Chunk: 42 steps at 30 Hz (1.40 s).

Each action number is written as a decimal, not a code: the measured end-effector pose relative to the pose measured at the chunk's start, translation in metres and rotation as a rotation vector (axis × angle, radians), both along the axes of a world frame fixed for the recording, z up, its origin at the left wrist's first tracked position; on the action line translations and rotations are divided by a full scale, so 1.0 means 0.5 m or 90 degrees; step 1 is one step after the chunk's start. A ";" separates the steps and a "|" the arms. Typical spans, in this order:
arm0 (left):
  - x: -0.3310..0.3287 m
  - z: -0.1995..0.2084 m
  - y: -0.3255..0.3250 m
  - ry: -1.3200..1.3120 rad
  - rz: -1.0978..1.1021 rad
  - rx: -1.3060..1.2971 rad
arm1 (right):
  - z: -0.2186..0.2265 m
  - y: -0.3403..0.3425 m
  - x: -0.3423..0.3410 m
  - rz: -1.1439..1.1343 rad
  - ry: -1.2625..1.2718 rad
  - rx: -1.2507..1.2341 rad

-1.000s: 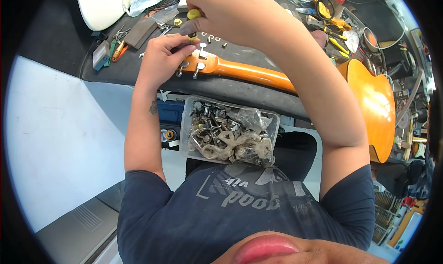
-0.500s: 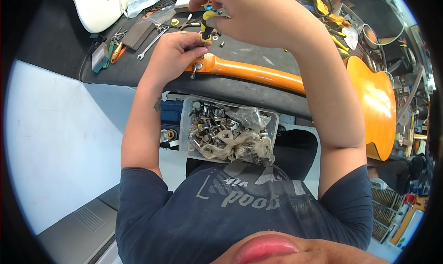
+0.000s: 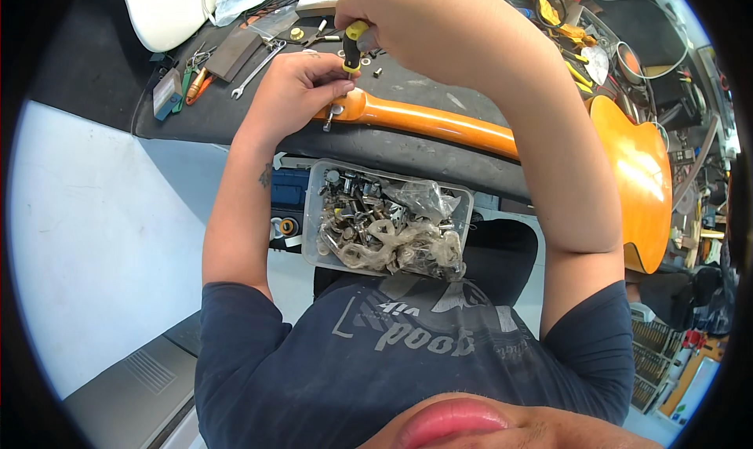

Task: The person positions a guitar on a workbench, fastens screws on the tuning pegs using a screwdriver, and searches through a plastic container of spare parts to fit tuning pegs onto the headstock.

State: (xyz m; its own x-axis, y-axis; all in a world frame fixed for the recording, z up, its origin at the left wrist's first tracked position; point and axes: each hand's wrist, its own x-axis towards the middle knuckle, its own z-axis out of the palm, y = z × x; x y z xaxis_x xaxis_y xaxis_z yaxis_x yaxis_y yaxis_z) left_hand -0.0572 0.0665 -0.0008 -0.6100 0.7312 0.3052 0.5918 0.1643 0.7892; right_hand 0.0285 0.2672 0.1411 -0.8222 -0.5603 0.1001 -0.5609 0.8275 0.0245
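Note:
An amber guitar lies back up, with its neck (image 3: 439,125) along the bench edge and its body (image 3: 634,182) at the right. My left hand (image 3: 302,92) is closed about the headstock, thumb and fingers beside the lower end of a screwdriver. That yellow and black screwdriver (image 3: 352,53) stands nearly upright over the headstock, its tip hidden by my left fingers. From above, my right hand (image 3: 376,18) grips the handle near its top. A metal tuning machine (image 3: 330,116) sticks out from the headstock's near edge.
A clear plastic tub (image 3: 312,229) of metal hardware and plastic bags rests before my torso. On the bench lie a wrench (image 3: 257,71), a grey block (image 3: 235,55) and small loose parts. A white guitar body (image 3: 161,14) lies far left; tools and cables crowd the right.
My right hand has turned around the screwdriver handle, its fingers now more curled and tucked behind it. The left hand and the amber guitar stay about where they were.

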 end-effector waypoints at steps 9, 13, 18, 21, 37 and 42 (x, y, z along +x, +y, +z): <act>0.002 0.005 -0.006 -0.034 -0.025 -0.013 | -0.023 -0.030 -0.007 0.036 0.075 0.025; 0.005 0.004 -0.001 -0.092 -0.022 -0.007 | -0.035 -0.036 -0.012 -0.031 0.109 0.062; 0.008 0.014 0.001 -0.102 -0.022 -0.048 | -0.005 -0.019 0.025 -0.153 0.037 0.141; 0.014 0.014 -0.006 -0.085 -0.018 0.021 | 0.020 -0.021 0.051 -0.238 0.024 -0.034; 0.017 0.011 -0.016 -0.069 -0.047 -0.050 | -0.016 0.002 0.042 -0.010 -0.031 -0.152; 0.015 0.004 -0.019 -0.103 -0.043 -0.049 | -0.011 -0.006 0.031 -0.007 -0.051 -0.093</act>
